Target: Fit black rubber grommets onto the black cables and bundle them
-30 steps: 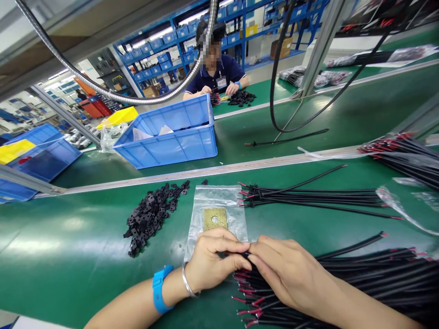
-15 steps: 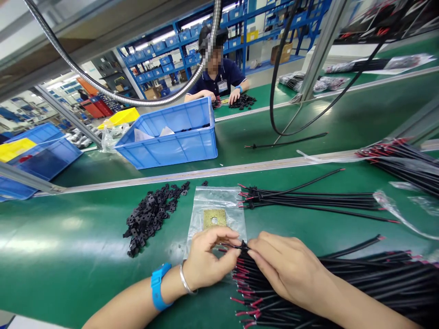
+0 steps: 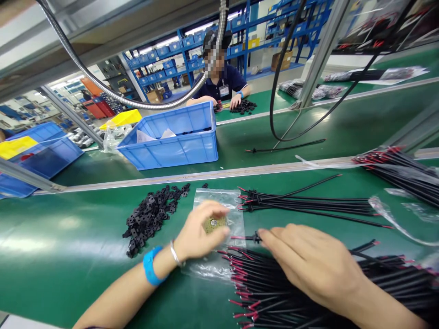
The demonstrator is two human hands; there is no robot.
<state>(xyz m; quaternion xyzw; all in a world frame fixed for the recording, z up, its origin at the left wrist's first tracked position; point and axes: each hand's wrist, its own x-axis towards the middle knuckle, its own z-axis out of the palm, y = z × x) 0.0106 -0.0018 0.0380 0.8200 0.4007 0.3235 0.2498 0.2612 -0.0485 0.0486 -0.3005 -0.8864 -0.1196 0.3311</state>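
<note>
My right hand (image 3: 308, 262) is closed on a black wire (image 3: 252, 237) with a red tip and a small black piece on its end. It holds the wire just above the big heap of black, red-tipped wires (image 3: 291, 297) in front of me. My left hand (image 3: 199, 230), with a blue wristband and a metal bangle, is blurred. Its fingers curve over a clear plastic bag (image 3: 219, 198) and the brass plate (image 3: 214, 224) lying on it. A pile of small black parts (image 3: 151, 214) lies just left of that hand.
A bundle of black wires (image 3: 308, 203) lies beyond my hands, and more wires (image 3: 394, 164) lie at the right. A blue bin (image 3: 171, 141) stands on the far belt. A co-worker (image 3: 222, 77) sits behind it. A flexible metal hose (image 3: 113, 93) and a black cable (image 3: 272, 91) hang overhead.
My hands have come apart. The left hand has moved up and left over the bag and brass plate; the right hand keeps the wire and has shifted a little to the right.
</note>
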